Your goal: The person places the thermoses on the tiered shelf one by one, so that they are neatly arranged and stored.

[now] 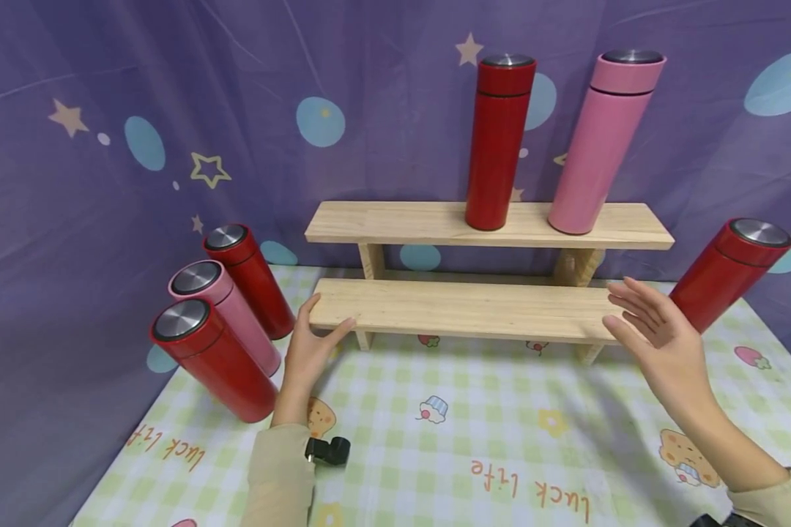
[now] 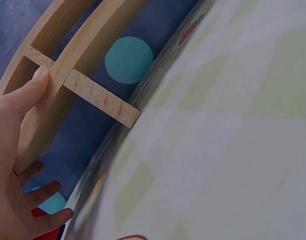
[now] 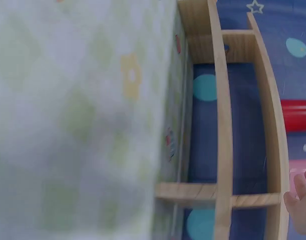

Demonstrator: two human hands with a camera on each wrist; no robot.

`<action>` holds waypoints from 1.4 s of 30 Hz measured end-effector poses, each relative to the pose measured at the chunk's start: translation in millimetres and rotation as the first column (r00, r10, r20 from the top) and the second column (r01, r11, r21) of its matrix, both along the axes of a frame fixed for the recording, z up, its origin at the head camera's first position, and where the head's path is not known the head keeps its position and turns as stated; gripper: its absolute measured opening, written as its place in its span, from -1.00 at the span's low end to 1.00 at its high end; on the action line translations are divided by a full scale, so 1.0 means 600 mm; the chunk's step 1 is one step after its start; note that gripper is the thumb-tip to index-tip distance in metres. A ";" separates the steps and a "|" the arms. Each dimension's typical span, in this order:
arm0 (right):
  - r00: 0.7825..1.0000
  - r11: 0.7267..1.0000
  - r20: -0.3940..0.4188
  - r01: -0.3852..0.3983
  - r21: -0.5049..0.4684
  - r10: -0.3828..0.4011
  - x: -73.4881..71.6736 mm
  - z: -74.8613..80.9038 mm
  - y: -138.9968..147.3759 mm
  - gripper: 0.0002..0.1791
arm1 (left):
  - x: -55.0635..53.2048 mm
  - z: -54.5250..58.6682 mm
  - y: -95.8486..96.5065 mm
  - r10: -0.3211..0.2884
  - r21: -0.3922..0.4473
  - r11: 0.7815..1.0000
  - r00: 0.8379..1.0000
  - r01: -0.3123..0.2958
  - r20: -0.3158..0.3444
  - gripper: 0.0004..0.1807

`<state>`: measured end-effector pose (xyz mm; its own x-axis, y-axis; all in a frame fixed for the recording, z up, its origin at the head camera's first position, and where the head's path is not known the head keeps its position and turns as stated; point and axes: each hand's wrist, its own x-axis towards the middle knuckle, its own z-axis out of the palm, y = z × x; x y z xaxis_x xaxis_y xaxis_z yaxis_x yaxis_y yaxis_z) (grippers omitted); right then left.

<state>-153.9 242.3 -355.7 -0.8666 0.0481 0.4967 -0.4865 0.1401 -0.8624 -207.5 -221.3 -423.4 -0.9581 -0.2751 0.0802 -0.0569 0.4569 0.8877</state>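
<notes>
A two-tier wooden shelf (image 1: 422, 311) stands on a checked tablecloth. My left hand (image 1: 306, 348) is at the left end of its lower board. In the left wrist view the thumb (image 2: 35, 87) lies along the board's front edge, while the other fingers spread past the end. My right hand (image 1: 672, 344) is raised by the board's right end, fingers extended and nothing in the palm; only its fingertips (image 3: 300, 186) show at the edge of the right wrist view. On the upper board stand a red thermos bottle (image 1: 501, 146) and a pink thermos bottle (image 1: 603, 146).
Left of the shelf stand a rear red thermos (image 1: 253, 285), a pink thermos (image 1: 237, 315) and a front red thermos (image 1: 220, 366), close together. Another red thermos (image 1: 732, 271) stands at the right, partly behind my right hand. A purple curtain (image 1: 237, 88) hangs behind.
</notes>
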 end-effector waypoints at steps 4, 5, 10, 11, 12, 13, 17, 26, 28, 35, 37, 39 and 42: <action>0.994 0.983 0.010 0.109 0.145 -0.112 0.015 -0.017 0.027 -0.33 | 0.001 0.001 0.001 -0.012 0.011 1.000 1.000 0.012 -0.007 0.07; 0.990 0.974 0.009 0.136 0.180 -0.140 0.018 -0.020 0.034 -0.33 | 0.001 0.001 0.001 -0.014 0.012 1.000 1.000 0.014 -0.008 0.07; 0.979 0.950 0.033 0.187 0.249 -0.201 0.028 -0.041 0.070 -0.33 | 0.003 0.000 0.000 -0.010 0.011 1.000 1.000 0.010 -0.003 0.08; 0.976 0.945 0.043 0.196 0.261 -0.214 0.030 -0.046 0.076 -0.33 | 0.003 -0.001 -0.001 -0.008 0.010 1.000 1.000 0.008 -0.004 0.08; 0.972 0.942 0.058 0.204 0.266 -0.227 0.031 -0.049 0.082 -0.33 | 0.004 -0.001 -0.001 -0.006 0.006 1.000 1.000 0.006 -0.003 0.08; 0.968 0.939 0.071 0.214 0.271 -0.241 0.033 -0.053 0.089 -0.33 | 0.004 -0.001 -0.001 -0.005 0.003 1.000 1.000 0.005 -0.003 0.08; 0.951 0.924 0.102 0.254 0.285 -0.293 0.037 -0.064 0.112 -0.32 | 0.004 -0.002 0.000 0.001 -0.004 1.000 1.000 -0.001 -0.001 0.08; 0.929 0.919 0.130 0.309 0.245 -0.347 0.033 -0.084 0.163 -0.32 | 0.002 -0.002 -0.001 -0.004 0.002 1.000 1.000 0.004 0.014 0.09; 0.916 0.913 0.147 0.333 0.236 -0.373 0.031 -0.087 0.174 -0.32 | 0.001 -0.002 -0.002 -0.005 0.002 1.000 1.000 0.005 0.012 0.10; 0.843 0.879 0.257 0.432 0.200 -0.473 0.009 -0.104 0.216 -0.30 | -0.001 -0.001 -0.002 -0.001 0.000 1.000 1.000 0.001 0.011 0.10; 0.829 0.878 0.289 0.444 0.181 -0.479 -0.003 -0.117 0.234 -0.29 | -0.001 -0.002 -0.002 0.000 0.001 1.000 1.000 0.000 0.012 0.10; 0.831 0.885 0.305 0.439 0.156 -0.466 -0.010 -0.118 0.241 -0.27 | -0.001 -0.002 -0.002 0.000 0.001 1.000 1.000 0.000 0.012 0.10; 0.829 0.889 0.319 0.432 0.154 -0.459 -0.016 -0.116 0.244 -0.24 | 0.000 -0.003 -0.002 0.001 -0.001 1.000 1.000 -0.001 0.014 0.10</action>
<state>-163.6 388.8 -425.0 -0.8739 0.4453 0.1952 -0.0372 0.3391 -0.9400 -207.6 -222.7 -425.0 -0.9588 -0.2758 0.0674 -0.0694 0.4576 0.8865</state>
